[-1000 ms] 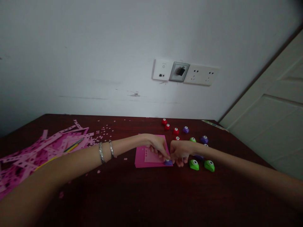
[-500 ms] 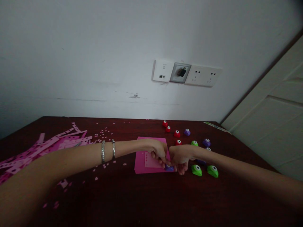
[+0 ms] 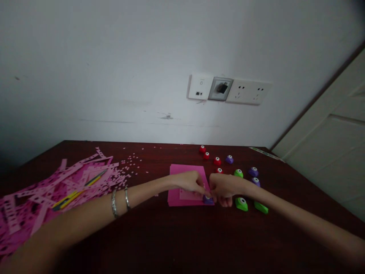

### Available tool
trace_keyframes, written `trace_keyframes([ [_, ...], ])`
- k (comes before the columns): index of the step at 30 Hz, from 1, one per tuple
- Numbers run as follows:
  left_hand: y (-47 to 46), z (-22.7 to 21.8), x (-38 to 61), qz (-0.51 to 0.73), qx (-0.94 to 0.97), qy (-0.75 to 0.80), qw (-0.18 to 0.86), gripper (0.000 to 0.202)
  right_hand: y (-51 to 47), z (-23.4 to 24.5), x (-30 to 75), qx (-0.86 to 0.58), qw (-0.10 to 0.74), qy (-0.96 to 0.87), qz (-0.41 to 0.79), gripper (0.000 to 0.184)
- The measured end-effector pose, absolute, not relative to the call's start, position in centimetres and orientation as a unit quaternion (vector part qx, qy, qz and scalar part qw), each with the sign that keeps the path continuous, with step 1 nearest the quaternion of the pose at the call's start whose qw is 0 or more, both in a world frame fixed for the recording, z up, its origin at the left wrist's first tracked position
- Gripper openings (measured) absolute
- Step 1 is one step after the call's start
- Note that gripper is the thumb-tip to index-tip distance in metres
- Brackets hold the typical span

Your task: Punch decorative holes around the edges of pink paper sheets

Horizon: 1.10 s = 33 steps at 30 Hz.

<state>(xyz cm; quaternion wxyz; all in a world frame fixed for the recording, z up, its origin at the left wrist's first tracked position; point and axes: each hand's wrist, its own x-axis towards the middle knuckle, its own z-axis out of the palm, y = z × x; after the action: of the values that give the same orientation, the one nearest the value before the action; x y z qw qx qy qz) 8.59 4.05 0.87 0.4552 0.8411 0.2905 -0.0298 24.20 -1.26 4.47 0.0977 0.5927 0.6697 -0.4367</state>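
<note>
A purple craft punch (image 3: 208, 199) with a white top rests at the lower right corner of a pink paper stack (image 3: 174, 180). On the stack lies a lighter pink paper slip (image 3: 186, 195), its right edge at the punch. My left hand (image 3: 190, 181) reaches over the slip, fingers pinched at that edge beside the punch; fingertip contact is partly hidden. My right hand (image 3: 225, 187) is closed, with curled fingers and its thumb side against the punch's right side. Both hands almost touch. Two bracelets (image 3: 120, 201) circle my left wrist.
Red punches (image 3: 217, 161), purple punches (image 3: 253, 172) and green punches (image 3: 242, 204) stand around my right hand and forearm. At left, punched pink strips (image 3: 82, 171), a yellow-and-blue pen-like tool (image 3: 67, 199) and paper bits (image 3: 129, 163) are spread. Wall sockets (image 3: 248, 92) sit behind.
The view has shifted, showing more of the left-hand pile and the yellow tool. My left fingers have drawn in toward the purple punch. My right fingers are curled more tightly.
</note>
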Motion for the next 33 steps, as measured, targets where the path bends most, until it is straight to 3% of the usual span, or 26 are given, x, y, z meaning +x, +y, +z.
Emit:
trace_keyframes([
  [4, 3.3, 1.6, 6.9, 0.088, 0.893, 0.306, 0.318, 0.032, -2.6, 4.9, 24.8, 0.606, 0.048, 0.684, -0.404, 0.026],
  [8, 3.0, 2.1, 5.5, 0.098, 0.922, 0.292, 0.233, 0.020, -3.6, 5.2, 25.6, 0.601, -0.024, 0.716, -0.354, 0.024],
  [11, 2.9, 1.7, 4.7, 0.078, 0.936, 0.248, 0.238, 0.018, -4.4, 4.9, 26.1, 0.578, -0.080, 0.769, -0.262, 0.014],
  [14, 2.9, 1.1, 4.2, 0.062, 0.938, 0.232, 0.250, 0.025, -5.3, 4.1, 26.2, 0.533, -0.106, 0.812, -0.210, 0.022],
  [17, 3.0, 0.5, 4.0, 0.049, 0.939, 0.233, 0.250, 0.030, -5.7, 3.1, 26.2, 0.517, -0.097, 0.826, -0.203, 0.030],
  [24, 3.4, -0.6, 3.9, 0.063, 0.931, 0.231, 0.274, 0.032, -5.6, 1.9, 25.9, 0.513, -0.088, 0.833, -0.190, 0.016],
  [33, 3.7, -1.2, 3.8, 0.078, 0.926, 0.226, 0.293, 0.030, -6.3, 3.0, 27.1, 0.535, -0.103, 0.817, -0.191, 0.018],
])
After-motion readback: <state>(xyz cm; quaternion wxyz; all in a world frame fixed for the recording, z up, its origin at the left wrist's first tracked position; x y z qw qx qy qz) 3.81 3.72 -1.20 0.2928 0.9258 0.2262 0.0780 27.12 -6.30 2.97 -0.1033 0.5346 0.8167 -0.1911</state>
